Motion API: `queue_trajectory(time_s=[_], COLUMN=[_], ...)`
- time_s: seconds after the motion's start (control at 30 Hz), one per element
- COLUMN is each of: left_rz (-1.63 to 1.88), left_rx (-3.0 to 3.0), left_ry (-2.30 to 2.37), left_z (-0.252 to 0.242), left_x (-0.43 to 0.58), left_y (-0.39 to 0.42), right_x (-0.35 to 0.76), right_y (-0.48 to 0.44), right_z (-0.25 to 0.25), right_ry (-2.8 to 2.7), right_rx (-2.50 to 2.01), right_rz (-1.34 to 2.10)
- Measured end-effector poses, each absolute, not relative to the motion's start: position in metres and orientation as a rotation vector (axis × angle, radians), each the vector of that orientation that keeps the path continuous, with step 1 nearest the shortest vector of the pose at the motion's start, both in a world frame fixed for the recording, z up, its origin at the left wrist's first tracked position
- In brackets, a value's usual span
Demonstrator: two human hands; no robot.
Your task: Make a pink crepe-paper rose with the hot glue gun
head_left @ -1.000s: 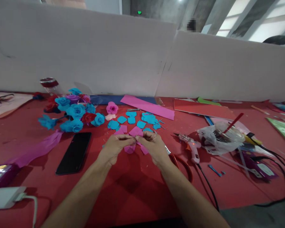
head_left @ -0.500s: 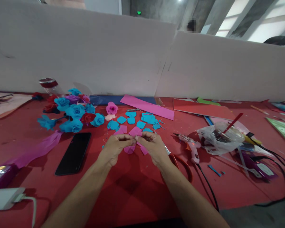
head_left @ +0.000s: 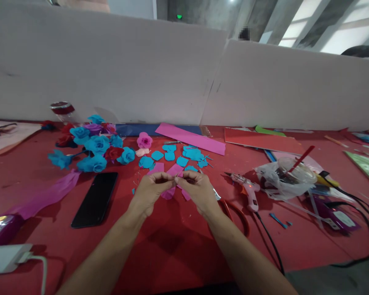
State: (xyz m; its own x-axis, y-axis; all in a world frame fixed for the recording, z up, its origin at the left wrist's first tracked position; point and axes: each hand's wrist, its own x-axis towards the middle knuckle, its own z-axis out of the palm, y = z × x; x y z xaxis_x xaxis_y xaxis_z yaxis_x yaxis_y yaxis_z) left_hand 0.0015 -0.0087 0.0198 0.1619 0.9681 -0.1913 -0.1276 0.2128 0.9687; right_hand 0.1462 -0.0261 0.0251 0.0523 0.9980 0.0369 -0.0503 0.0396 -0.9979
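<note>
My left hand [head_left: 150, 192] and my right hand [head_left: 198, 191] meet fingertip to fingertip above the red table. Both are closed in a pinch, and whatever lies between the fingers is too small and covered to make out. Pink paper pieces [head_left: 174, 169] show just beyond and beneath the fingers, partly hidden by them. Past these, cut blue paper petals [head_left: 192, 153] lie scattered, some in small piles. A finished pink paper flower [head_left: 144, 140] sits behind them to the left. The red handles of scissors [head_left: 241, 217] stick out beside my right wrist.
Blue, red and purple paper flowers [head_left: 97, 144] lie bunched at left, near a black phone [head_left: 94, 199]. To the right are a pink glue gun [head_left: 246, 188] with its cord and a plastic cup in a bag [head_left: 295, 174]. A pink paper strip [head_left: 190, 138] lies towards the white partition [head_left: 110, 69].
Both hands stay in nearly the same place, still pinched together. The fingers have shifted very slightly, and the pink paper around them shows a little differently.
</note>
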Motion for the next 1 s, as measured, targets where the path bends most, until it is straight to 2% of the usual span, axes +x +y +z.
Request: queue_trajectory(time_s=[0.33,0.47,1.0], left_rz=[0.889,0.918,1.023], left_rx=[1.218,1.178,1.071], left_ry=[1.106,1.095,1.137], left_z=[0.029,0.0253,0.0292], left_x=[-0.0029,-0.0038,0.0004], left_y=[-0.0091,-0.0072,-0.0096], right_x=[0.1476,0.1465,0.1469], right_y=[-0.025,-0.0261,-0.0264], right_z=[0.0234,0.027,0.0226], right_ry=[-1.155,-1.119,-1.232], right_rx=[-1.121,-1.078,-1.1], right_rz=[1.17,1.221,1.079])
